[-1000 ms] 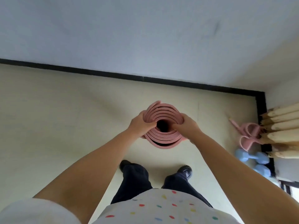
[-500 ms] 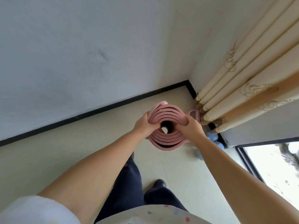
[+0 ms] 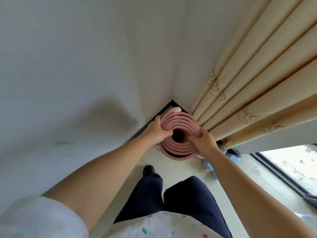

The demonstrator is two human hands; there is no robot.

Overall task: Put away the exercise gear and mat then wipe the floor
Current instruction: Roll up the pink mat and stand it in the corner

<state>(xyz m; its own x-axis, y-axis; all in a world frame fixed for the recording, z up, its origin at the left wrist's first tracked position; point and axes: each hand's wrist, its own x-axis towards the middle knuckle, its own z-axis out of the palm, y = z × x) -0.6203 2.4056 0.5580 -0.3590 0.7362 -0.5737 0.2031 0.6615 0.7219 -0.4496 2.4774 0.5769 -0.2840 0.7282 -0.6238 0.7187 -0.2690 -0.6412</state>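
A rolled pink exercise mat (image 3: 178,150) stands upright in the room's corner, seen end-on from above with its dark hollow core in the middle. My left hand (image 3: 157,129) grips the left side of its top rim, thumb curled over the coils. My right hand (image 3: 202,140) grips the right side the same way. Blue dumbbells (image 3: 208,164) lie on the floor just right of the mat, partly hidden behind my right forearm.
White walls meet at the corner with a black skirting (image 3: 151,123). A beige patterned curtain (image 3: 248,93) hangs right beside the mat. A window with a dark frame (image 3: 281,176) runs along the floor at right. My legs and a dark shoe (image 3: 149,170) stand close behind the mat.
I have carried the mat forward and right into the corner, next to the curtain. Both hands keep the same grip on its top. The pink item by the dumbbells is no longer visible.
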